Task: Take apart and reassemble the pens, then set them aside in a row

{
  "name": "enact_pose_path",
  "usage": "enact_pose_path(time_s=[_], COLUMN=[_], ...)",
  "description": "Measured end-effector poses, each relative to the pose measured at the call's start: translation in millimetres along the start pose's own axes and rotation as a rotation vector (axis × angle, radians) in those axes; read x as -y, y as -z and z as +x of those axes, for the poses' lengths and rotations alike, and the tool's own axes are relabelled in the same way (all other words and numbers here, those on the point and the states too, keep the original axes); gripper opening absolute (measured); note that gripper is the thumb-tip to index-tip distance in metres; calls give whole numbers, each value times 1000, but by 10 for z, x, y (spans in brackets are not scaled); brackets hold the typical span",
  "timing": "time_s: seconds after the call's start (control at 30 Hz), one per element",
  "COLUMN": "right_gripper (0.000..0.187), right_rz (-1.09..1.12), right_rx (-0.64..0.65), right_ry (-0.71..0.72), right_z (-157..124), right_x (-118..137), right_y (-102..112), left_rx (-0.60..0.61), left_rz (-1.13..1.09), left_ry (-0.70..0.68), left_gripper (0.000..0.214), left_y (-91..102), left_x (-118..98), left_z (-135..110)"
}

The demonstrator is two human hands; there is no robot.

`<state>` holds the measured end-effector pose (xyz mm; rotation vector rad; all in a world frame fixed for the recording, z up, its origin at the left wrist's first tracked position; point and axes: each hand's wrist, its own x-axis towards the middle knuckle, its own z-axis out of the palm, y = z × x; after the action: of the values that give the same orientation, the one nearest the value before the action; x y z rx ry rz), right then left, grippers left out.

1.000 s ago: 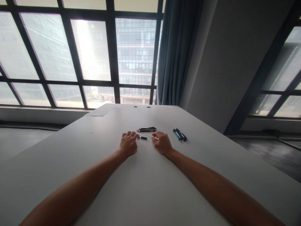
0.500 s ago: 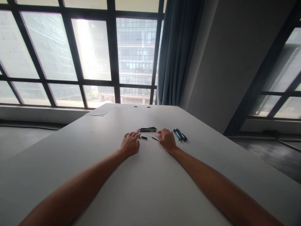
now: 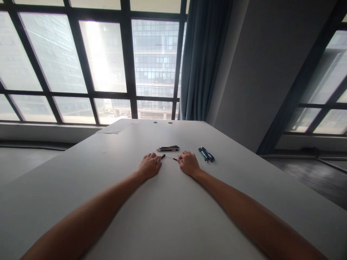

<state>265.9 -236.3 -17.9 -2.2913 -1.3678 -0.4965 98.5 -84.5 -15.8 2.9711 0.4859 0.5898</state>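
Between its thumb and fingers my left hand (image 3: 150, 166) is closed on a pen barrel (image 3: 163, 156) with a black end, which tilts up and to the right. My right hand (image 3: 189, 163) has its fingers pinched round a thin pen part (image 3: 175, 159), whose short dark end points left towards the other hand. A faint, pale thin line runs between the two hands; what it is, I cannot make out. Just beyond the hands lies a row of pens (image 3: 168, 148). To the right of my right hand several blue, green and black pens (image 3: 206, 154) lie side by side.
Everything rests on a long white table (image 3: 151, 216). Sheets of paper (image 3: 115, 126) lie at its far left corner, and two dark round spots (image 3: 162, 122) sit near the far edge. Windows, a blue curtain (image 3: 204, 61) and a grey wall stand beyond.
My left hand has taken up the black-ended barrel, which lay flat at its fingertips. My right hand has moved slightly left and its fingers have closed round the thin part.
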Motion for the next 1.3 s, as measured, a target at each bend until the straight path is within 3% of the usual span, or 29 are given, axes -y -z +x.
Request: enact_pose_path(time_s=[0.17, 0.4, 0.67, 1.0, 1.3], right_gripper=[10, 13, 13, 10, 11], right_rz=[15, 82, 190, 323, 340], right_rx=[-14, -93, -186, -247, -263], right_ry=[-36, -44, -5, -54, -35], right_z=[-3, -3, 4, 2, -5], right_x=[1, 16, 17, 28, 28], right_y=[-7, 14, -2, 33, 44], left_rx=[-7, -46, -110, -88, -81], left_rz=[1, -56, -39, -88, -63], left_ry=[44, 158, 91, 205, 198], left_gripper=[34, 46, 34, 26, 21], left_y=[-8, 4, 72, 103, 119], left_x=[-14, -57, -101, -108, -123], left_z=[5, -14, -52, -53, -62])
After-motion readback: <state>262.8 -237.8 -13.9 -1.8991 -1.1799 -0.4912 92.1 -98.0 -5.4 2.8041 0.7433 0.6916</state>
